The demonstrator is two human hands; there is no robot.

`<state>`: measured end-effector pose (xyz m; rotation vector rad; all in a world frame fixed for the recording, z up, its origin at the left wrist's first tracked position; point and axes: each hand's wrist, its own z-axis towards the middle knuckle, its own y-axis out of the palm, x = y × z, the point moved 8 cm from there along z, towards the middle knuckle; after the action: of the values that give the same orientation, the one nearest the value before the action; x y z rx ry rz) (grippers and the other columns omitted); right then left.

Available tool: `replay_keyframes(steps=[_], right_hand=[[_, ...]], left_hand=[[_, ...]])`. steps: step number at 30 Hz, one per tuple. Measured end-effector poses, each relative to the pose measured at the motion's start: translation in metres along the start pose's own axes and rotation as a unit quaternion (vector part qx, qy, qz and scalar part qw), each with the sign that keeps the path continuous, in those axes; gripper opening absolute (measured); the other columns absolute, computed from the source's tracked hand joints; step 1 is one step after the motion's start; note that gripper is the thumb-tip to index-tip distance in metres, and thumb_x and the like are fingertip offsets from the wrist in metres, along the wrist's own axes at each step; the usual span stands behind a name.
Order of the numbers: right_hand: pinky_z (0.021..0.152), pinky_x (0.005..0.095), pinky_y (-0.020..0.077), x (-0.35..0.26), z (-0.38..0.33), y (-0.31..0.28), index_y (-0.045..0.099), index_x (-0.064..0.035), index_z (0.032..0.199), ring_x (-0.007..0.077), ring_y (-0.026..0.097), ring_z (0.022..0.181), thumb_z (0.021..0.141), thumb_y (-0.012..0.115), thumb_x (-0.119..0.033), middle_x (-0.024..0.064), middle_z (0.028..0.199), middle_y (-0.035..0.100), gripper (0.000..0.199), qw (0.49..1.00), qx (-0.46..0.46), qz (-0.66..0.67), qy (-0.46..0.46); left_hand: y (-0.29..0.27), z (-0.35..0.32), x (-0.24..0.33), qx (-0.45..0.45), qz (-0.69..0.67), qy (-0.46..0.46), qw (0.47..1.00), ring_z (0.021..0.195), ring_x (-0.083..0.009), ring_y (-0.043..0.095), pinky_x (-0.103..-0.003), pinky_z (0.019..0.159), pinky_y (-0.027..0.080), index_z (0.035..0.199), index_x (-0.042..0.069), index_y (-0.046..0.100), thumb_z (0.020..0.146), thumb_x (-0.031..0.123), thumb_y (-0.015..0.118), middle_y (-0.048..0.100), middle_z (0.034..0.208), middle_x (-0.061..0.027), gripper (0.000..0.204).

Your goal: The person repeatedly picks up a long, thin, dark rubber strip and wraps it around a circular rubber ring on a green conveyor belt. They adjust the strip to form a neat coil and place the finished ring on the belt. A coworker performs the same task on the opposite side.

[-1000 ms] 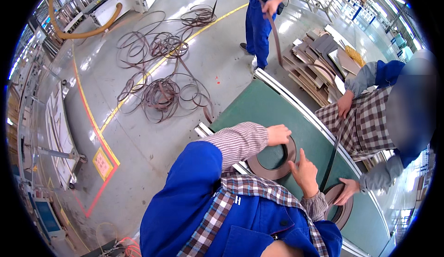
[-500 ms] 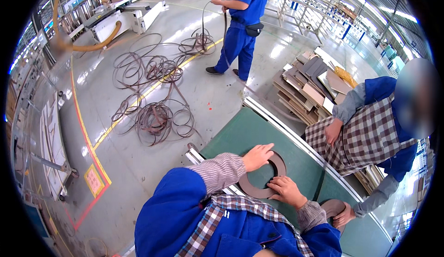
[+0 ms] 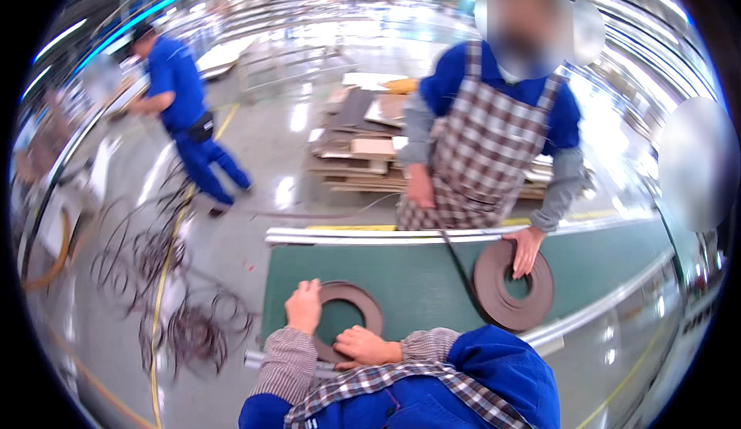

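A flat coil of brown edge banding [image 3: 363, 302] lies on the green tabletop [image 3: 409, 275] in front of me. My left hand [image 3: 303, 307] holds its left rim, with fingers bent at the outer edge. On the near side, my right hand [image 3: 367, 346] grips the rim, fingers curled over into the ring's open middle. The undersides of both hands are hidden. To the right, a co-worker's hand [image 3: 528, 250] rests on a second, larger brown coil [image 3: 502, 298], and a strip runs from it towards that person's other hand [image 3: 420, 187].
A silver rail [image 3: 340, 236] edges the table's far side. Loose banding [image 3: 193, 332] lies tangled on the floor at left. Another person in blue [image 3: 179, 93] stands beyond it. Stacked boards [image 3: 359, 147] are behind the co-worker in the checked apron [image 3: 486, 143].
My view has swung right and up, bringing the co-worker and the second coil nearer the middle. Both my hands stay on the same coil.
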<state>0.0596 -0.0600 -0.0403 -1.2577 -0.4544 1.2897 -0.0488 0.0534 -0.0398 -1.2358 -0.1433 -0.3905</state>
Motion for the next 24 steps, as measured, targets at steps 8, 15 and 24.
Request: replay_keyframes(steps=[8,15,24], right_hand=[[0.069,0.0375,0.0395,0.006,-0.001,-0.002,0.058,-0.0048,0.092,0.0239,0.052,0.085,0.080,0.065,-0.048,0.0079,0.088,0.052,0.045,0.996,0.000,-0.039,0.077],[0.070,0.0386,0.0420,0.005,0.008,0.007,0.055,-0.0041,0.102,0.0246,0.054,0.090,0.082,0.065,-0.044,0.0088,0.093,0.052,0.046,0.983,0.051,-0.024,0.173],[0.084,0.0447,0.0460,0.032,0.038,0.022,0.052,-0.0009,0.115,0.0338,0.053,0.104,0.079,0.070,-0.034,0.0175,0.109,0.054,0.053,0.952,0.111,0.078,0.274]], left_hand=[[0.014,0.035,-0.032,-0.083,-0.117,0.032,0.989,0.087,-0.0297,0.057,-0.044,0.077,0.047,0.098,0.012,0.071,0.089,0.031,0.060,0.055,0.090,-0.0098,0.023],[-0.007,-0.028,-0.049,-0.015,-0.247,-0.035,0.968,0.095,-0.0297,0.055,-0.039,0.082,0.044,0.107,0.001,0.066,0.091,0.018,0.059,0.058,0.101,-0.0130,0.024],[-0.005,-0.057,-0.053,0.029,-0.055,-0.080,0.995,0.105,-0.0352,0.048,-0.046,0.091,0.038,0.119,-0.002,0.058,0.091,0.029,0.058,0.054,0.116,-0.0159,0.041]])
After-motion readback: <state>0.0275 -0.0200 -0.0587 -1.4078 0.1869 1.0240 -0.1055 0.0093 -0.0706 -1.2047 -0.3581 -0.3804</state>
